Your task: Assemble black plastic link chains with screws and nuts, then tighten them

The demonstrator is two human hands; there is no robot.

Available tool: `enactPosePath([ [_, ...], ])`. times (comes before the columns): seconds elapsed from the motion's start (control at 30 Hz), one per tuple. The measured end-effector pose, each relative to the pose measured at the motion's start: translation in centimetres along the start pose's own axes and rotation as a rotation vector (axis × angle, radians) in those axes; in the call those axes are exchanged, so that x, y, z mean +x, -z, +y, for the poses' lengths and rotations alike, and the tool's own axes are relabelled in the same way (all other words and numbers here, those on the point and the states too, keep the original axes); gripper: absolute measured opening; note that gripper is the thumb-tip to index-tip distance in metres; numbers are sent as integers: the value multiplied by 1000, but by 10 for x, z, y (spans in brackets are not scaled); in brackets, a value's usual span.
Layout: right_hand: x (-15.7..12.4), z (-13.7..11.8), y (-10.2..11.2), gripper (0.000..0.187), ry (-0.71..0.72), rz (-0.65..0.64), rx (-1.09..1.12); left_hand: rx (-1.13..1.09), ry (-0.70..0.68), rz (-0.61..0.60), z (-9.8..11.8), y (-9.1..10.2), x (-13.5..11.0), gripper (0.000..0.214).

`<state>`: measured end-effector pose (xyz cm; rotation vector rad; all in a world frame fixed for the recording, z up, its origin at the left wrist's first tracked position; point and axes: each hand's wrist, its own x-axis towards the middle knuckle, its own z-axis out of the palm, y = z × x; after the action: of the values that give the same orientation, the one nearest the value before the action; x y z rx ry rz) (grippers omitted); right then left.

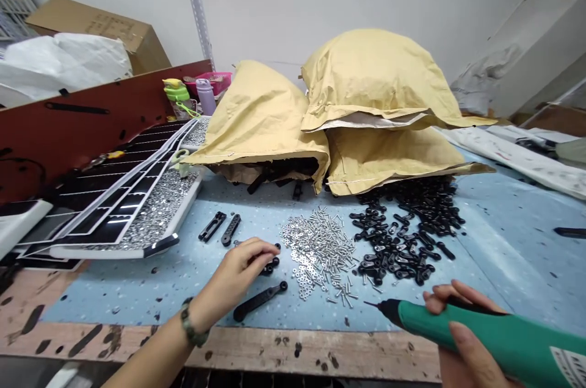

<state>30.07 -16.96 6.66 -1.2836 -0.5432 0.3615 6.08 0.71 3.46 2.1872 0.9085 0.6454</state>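
Note:
My right hand is wrapped round a green electric screwdriver, its dark bit pointing left over the near part of the blue mat. On the left, my left hand has its fingers bent and drawn together over small black parts, which they partly cover; what the fingertips hold is hidden. A long black arm-shaped piece lies just below that hand. Right of it spreads a heap of silver screws, with small nuts along its left side. Two short black pieces, a slotted one and a ridged one, lie beyond the hand.
Black plastic parts are piled on the right of the blue mat. Large yellow sacks stand behind, one open with black parts inside. At left are a tray of silver bits, black sheets and bottles.

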Motion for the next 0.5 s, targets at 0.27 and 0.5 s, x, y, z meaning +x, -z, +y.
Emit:
enactPosePath([
  [0.27, -6, 0, -36, 29, 33, -116, -16, 150, 2, -25, -8, -15, -47, 14],
  [0.5, -11, 4, -70, 27, 134, -308, -23, 363, -208, -7, -6, -26, -44, 26],
])
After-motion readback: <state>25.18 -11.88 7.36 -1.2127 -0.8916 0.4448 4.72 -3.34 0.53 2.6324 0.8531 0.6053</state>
